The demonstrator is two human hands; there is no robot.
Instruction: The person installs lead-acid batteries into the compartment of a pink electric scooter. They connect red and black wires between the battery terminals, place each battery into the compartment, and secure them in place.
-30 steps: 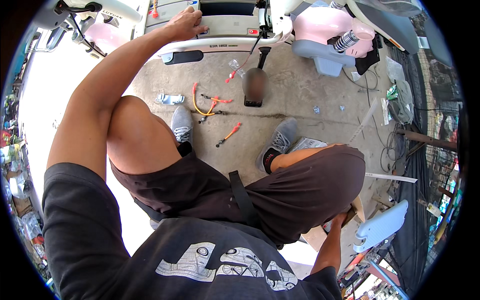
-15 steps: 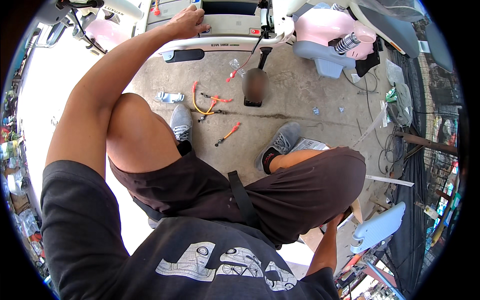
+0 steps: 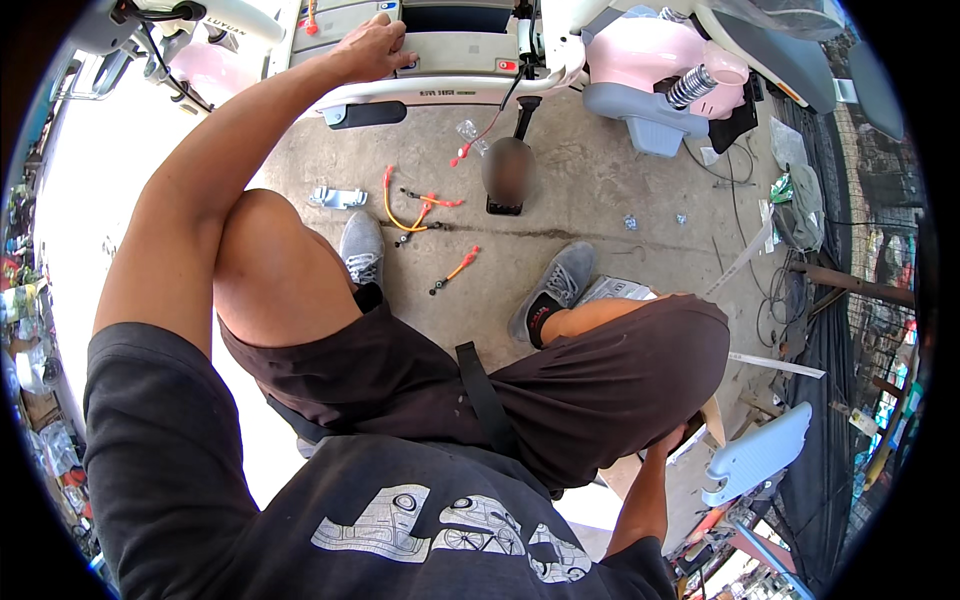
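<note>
My left hand (image 3: 372, 50) rests at the far side, its fingers curled at the edge of the grey battery blocks (image 3: 465, 52) set in a white scooter frame (image 3: 440, 92). Whether the fingers hold anything small cannot be made out. Down at the lower right, beside my knee, my right hand (image 3: 678, 440) is mostly hidden. It is at a piece of cardboard (image 3: 714, 422), and its fingers do not show. Short orange-red cables (image 3: 460, 268) with black ends lie on the concrete floor between my feet and the frame.
A light-blue metal bracket (image 3: 338, 197) lies by my left shoe. Pink and grey scooter parts (image 3: 650, 60) with a spring stand at the far right. Light-blue panel (image 3: 762, 452), loose wires and clutter fill the right side. A round, blurred object (image 3: 510, 170) stands near the frame.
My right forearm and hand have shifted very slightly at the cardboard. My left hand keeps its place on the batteries.
</note>
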